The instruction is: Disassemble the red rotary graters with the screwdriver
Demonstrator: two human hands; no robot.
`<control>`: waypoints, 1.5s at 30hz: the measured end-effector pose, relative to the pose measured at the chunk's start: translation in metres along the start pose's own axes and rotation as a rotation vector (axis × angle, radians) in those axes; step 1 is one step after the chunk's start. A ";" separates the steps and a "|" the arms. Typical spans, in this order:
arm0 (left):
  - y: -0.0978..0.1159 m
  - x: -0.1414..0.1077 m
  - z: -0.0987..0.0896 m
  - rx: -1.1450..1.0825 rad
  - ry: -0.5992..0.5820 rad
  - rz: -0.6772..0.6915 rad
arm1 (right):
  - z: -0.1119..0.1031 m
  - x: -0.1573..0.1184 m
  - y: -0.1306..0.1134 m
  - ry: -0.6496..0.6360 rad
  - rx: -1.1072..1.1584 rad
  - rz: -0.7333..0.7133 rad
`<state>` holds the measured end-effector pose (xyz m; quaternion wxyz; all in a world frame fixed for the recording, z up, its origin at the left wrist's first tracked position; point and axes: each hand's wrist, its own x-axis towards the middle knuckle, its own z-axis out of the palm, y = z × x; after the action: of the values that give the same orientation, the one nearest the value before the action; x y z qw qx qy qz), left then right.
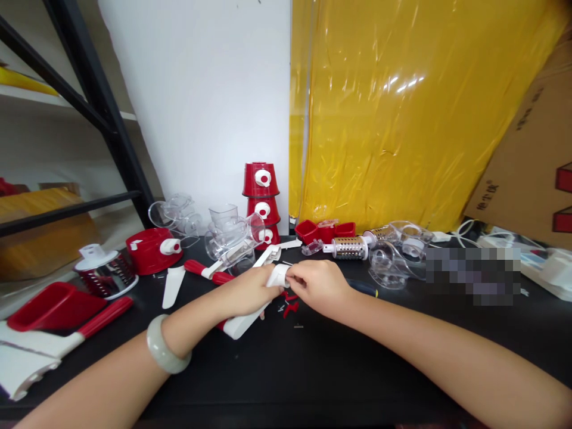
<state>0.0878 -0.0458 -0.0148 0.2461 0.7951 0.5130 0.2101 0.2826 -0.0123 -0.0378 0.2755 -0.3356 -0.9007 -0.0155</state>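
Note:
My left hand [254, 290] is closed around a white plastic part [280, 274] above the middle of the black table. My right hand [319, 283] pinches at the right end of that part; whatever lies between its fingertips is hidden. Below my left wrist, a longer white piece [243, 325] shows; whether it joins the held part I cannot tell. Small red plastic pieces [291, 308] and tiny metal bits lie just under my hands. A dark tool handle with a yellow end [363, 288] rests behind my right wrist.
Left on the table [339, 369] are a red base [149, 253], a grater drum [106, 275], a red tray [53, 307] and a red-handled white part [40, 351]. Behind stand stacked red bases [260, 180] and clear plastic housings [230, 235]. Perforated drums [351, 248] lie right.

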 end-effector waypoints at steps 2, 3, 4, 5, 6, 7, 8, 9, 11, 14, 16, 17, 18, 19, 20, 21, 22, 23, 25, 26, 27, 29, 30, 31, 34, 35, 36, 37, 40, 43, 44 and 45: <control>0.000 0.000 -0.002 -0.013 -0.026 -0.011 | -0.001 0.000 0.001 -0.009 -0.063 -0.053; 0.000 0.001 -0.003 -0.006 -0.030 -0.036 | -0.001 0.000 0.001 -0.014 -0.107 -0.088; 0.000 0.001 -0.004 0.008 -0.027 -0.072 | -0.001 -0.001 0.001 -0.017 -0.155 -0.132; -0.001 0.001 -0.004 0.026 -0.021 -0.109 | -0.001 -0.001 0.001 -0.017 -0.201 -0.177; -0.001 0.000 -0.005 0.043 -0.015 -0.138 | 0.000 -0.001 0.002 -0.012 -0.239 -0.218; -0.002 0.000 -0.006 0.055 -0.009 -0.156 | 0.000 -0.001 0.002 -0.004 -0.266 -0.252; -0.002 0.000 -0.006 0.059 -0.006 -0.163 | 0.001 -0.001 0.003 0.005 -0.284 -0.276; -0.003 0.000 -0.006 0.056 -0.006 -0.166 | 0.003 -0.001 0.004 0.013 -0.295 -0.288; -0.004 0.000 -0.005 0.034 -0.005 -0.184 | 0.005 -0.001 0.005 0.016 -0.299 -0.283; -0.004 0.001 -0.002 0.014 0.009 -0.209 | 0.007 -0.002 0.005 0.007 -0.249 -0.196; -0.005 0.001 -0.001 0.037 0.038 -0.192 | 0.006 -0.002 0.002 0.012 -0.162 -0.097; -0.005 0.001 0.000 0.054 0.053 -0.180 | 0.005 -0.003 0.001 0.015 -0.105 -0.045; -0.005 0.002 0.000 0.063 0.064 -0.171 | 0.004 -0.003 -0.001 0.017 -0.043 0.001; -0.006 0.002 0.000 0.058 0.064 -0.169 | 0.003 -0.003 -0.002 0.016 0.017 0.041; -0.006 0.002 0.000 0.041 0.055 -0.174 | 0.003 -0.002 -0.004 0.014 0.071 0.075; -0.006 0.002 0.000 0.016 0.043 -0.183 | 0.002 -0.002 -0.004 0.011 0.116 0.103; -0.006 0.002 0.000 -0.010 0.033 -0.192 | 0.002 -0.002 -0.005 0.009 0.149 0.126; -0.005 0.001 0.001 -0.034 0.026 -0.200 | 0.003 -0.001 -0.005 0.006 0.172 0.147; -0.003 0.001 0.002 -0.058 0.031 -0.205 | 0.004 -0.001 -0.005 -0.002 0.208 0.183; -0.002 0.000 0.002 -0.065 0.039 -0.207 | 0.004 0.000 -0.006 -0.005 0.228 0.198; -0.001 0.000 0.003 -0.071 0.047 -0.209 | 0.004 0.000 -0.006 -0.007 0.251 0.212; 0.001 0.000 0.005 -0.085 0.062 -0.215 | 0.004 0.000 -0.007 -0.006 0.300 0.241; 0.003 0.000 0.005 -0.087 0.073 -0.216 | 0.005 0.001 -0.008 -0.004 0.322 0.258; 0.004 -0.001 0.006 -0.084 0.085 -0.215 | 0.005 0.001 -0.009 -0.003 0.342 0.276; 0.006 -0.001 0.008 -0.062 0.126 -0.213 | 0.009 0.000 -0.010 0.012 0.409 0.314; 0.007 -0.002 0.009 -0.055 0.140 -0.210 | 0.011 0.000 -0.010 0.023 0.436 0.320; 0.007 -0.002 0.010 -0.049 0.156 -0.206 | 0.013 -0.001 -0.009 0.039 0.464 0.320; 0.008 -0.003 0.011 -0.042 0.174 -0.200 | 0.015 -0.001 -0.009 0.055 0.490 0.317; 0.010 -0.005 0.015 -0.003 0.242 -0.182 | 0.020 -0.003 -0.008 0.100 0.533 0.300; 0.014 -0.006 0.016 0.044 0.283 -0.177 | 0.022 -0.005 -0.008 0.114 0.556 0.293; 0.016 -0.006 0.016 0.057 0.285 -0.184 | 0.022 -0.005 -0.008 0.116 0.568 0.295; 0.017 -0.006 0.016 0.072 0.285 -0.192 | 0.022 -0.005 -0.009 0.117 0.582 0.296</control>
<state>0.1071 -0.0606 -0.0177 0.1612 0.7129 0.6233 0.2780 0.2694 -0.0173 -0.0579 0.4105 -0.3686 -0.7913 0.2634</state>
